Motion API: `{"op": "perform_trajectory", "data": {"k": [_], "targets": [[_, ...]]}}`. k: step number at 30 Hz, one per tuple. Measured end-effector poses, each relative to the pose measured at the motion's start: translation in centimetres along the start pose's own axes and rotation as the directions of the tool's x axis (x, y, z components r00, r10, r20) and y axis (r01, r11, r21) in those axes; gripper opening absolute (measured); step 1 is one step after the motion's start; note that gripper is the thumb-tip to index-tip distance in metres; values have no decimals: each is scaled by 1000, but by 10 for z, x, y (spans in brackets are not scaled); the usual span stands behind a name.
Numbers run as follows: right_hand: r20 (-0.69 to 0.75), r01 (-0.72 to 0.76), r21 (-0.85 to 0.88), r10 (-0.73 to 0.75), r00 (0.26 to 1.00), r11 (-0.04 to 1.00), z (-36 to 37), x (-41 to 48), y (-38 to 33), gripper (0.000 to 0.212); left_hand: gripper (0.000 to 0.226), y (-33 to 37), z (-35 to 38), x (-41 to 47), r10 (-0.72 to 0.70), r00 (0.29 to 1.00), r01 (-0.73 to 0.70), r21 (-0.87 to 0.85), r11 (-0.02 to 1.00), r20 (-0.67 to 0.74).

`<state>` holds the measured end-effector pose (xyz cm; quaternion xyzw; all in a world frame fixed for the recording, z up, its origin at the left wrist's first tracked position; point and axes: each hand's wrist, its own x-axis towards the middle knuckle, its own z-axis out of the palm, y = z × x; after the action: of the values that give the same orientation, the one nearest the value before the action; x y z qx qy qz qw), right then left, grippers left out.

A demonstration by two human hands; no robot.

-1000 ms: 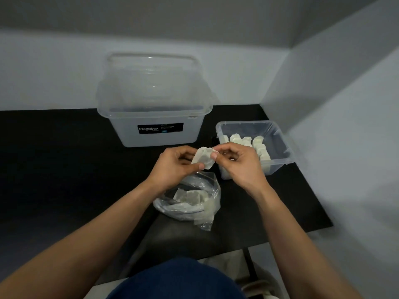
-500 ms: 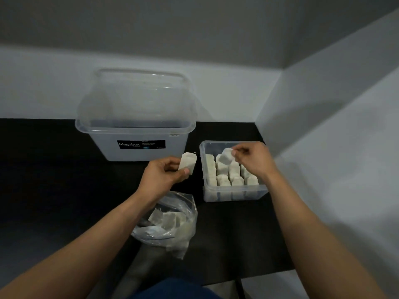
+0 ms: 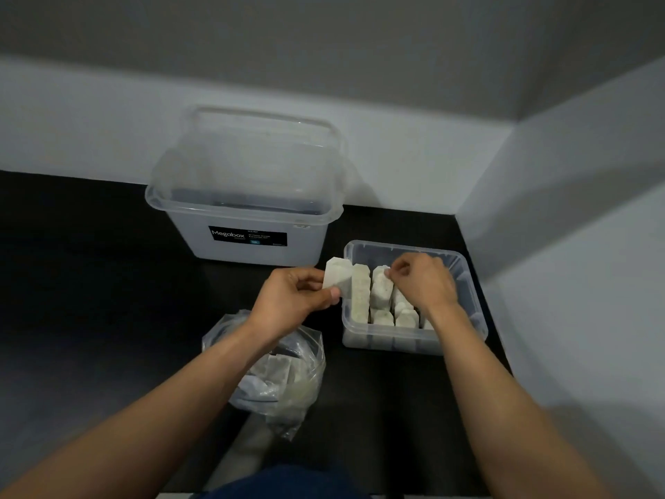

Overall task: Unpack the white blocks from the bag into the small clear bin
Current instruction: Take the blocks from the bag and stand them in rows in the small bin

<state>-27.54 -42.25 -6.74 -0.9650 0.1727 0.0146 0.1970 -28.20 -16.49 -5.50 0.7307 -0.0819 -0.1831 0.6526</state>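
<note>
The small clear bin (image 3: 471, 279) sits at the right of the black table and holds several white blocks (image 3: 361, 295) standing in rows. My right hand (image 3: 423, 280) is inside the bin, its fingertips pinching the top of one white block (image 3: 381, 288). My left hand (image 3: 295, 300) hovers just left of the bin's rim and grips another white block (image 3: 337, 273). The clear plastic bag (image 3: 280, 372) lies open on the table under my left forearm, with several white blocks inside.
A large clear Megabox bin (image 3: 248, 217) with its lid on stands at the back against the wall. Grey walls close in behind and to the right. The black table (image 3: 90, 282) spreads out to the left. The table's front edge is near my body.
The two hands parted, each with a block. My right hand went into the bin and lowered its block among the rows. My left hand moved right, toward the bin's rim.
</note>
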Motion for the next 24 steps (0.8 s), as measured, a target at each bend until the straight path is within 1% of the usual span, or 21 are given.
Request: {"op": "perform_trajectory", "data": {"k": [1,2,3,4,5,6,7,9,12,13,14,15,16,17,18,19,20,21,22,24], "targets": [[-43,31,150,-25,999,988,-8,-7,-4,19,22,-1,1,1,-3,1000,3,12,1000,10],[-67,72,324,-53,996,943,-17,-16,-10,17,23,-2,1,2,-3,1000,3,21,1000,16],[-60,105,483,-87,994,869,-26,-25,-16,16,23,-2,3,4,-2,1000,1,29,1000,21],[-25,126,600,-139,990,790,-36,-34,-23,17,23,-1,5,5,3,1000,-4,33,999,28],[11,146,651,-201,980,745,-43,-42,-27,21,22,0,7,7,9,999,-11,38,999,36],[33,177,639,-256,966,749,-47,-47,-30,25,21,2,11,8,16,999,-18,43,999,48],[42,215,589,-295,954,779,-49,-50,-30,26,20,4,14,9,23,998,-26,56,998,63],[49,277,491,-344,938,826,-53,-52,-29,21,20,9,22,12,40,995,-49,98,994,89],[40,320,411,-368,929,854,-59,-51,-25,13,22,10,29,18,64,991,-81,148,986,116],[22,328,380,-363,932,865,-60,-49,-24,13,25,8,30,20,78,990,-98,185,978,115],[-9,327,351,-346,938,877,-61,-48,-22,12,29,6,30,22,114,988,-139,278,950,103],[-55,312,328,-312,948,892,-61,-46,-19,12,34,3,29,25,173,981,-195,425,884,90],[-106,288,309,-268,957,906,-60,-42,-15,13,42,0,27,26,239,967,-247,576,779,90],[-153,263,292,-226,962,920,-57,-39,-11,13,51,-2,24,26,292,950,-285,678,677,108],[-180,242,273,-198,964,931,-55,-36,-7,14,61,-4,21,26,302,943,-305,724,619,139],[-187,224,254,-180,966,941,-52,-33,-3,15,73,-6,18,25,269,947,-307,741,598,175],[-167,204,240,-167,972,949,-49,-31,1,15,84,-7,15,24,220,952,-303,749,588,213],[-117,177,235,-153,981,956,-46,-28,5,14,93,-9,12,24,170,954,-300,758,579,247],[-43,147,235,-141,989,961,-42,-26,8,14,98,-9,11,22,138,953,-300,767,568,270],[124,88,222,-117,985,971,-33,-23,13,15,101,-8,10,21,122,952,-301,782,545,281]]}}
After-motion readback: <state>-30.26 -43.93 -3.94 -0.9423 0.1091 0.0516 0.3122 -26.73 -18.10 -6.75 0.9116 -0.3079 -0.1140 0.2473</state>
